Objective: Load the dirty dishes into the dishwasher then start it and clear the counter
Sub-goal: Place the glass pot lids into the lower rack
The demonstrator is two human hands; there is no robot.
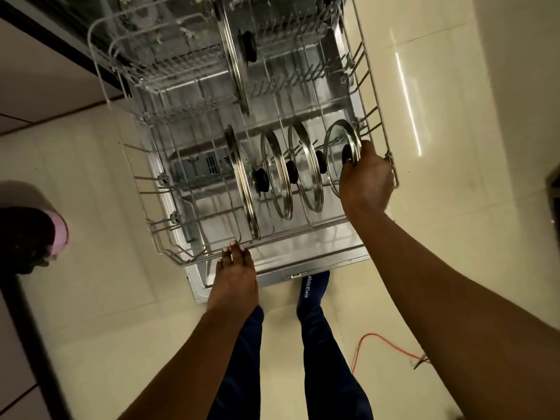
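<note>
A: Far left, a dark round object with a pink rim (53, 234) sits at the frame edge; what it is cannot be told. Next, your left hand (235, 268) rests on the front rail of the pulled-out grey wire lower rack (169, 250), fingers laid over the wire, loosely curled, lifting nothing.

B: And inside the rack?

A: Left to right, four steel-rimmed glass pot lids stand on edge between the tines: the first lid (242, 183), the second lid (277, 177), the third lid (306, 171), then the fourth lid (341, 156). Your right hand (365, 177) grips that last one at its black knob, fingers closed round it, by the rack's right wall.

B: Progress?

A: Early, by my reading. A larger steel lid (235, 59) stands further back; most of the rack is unfilled. The counter is out of view. Remaining loading, starting, and clearing are yet to come.
</note>
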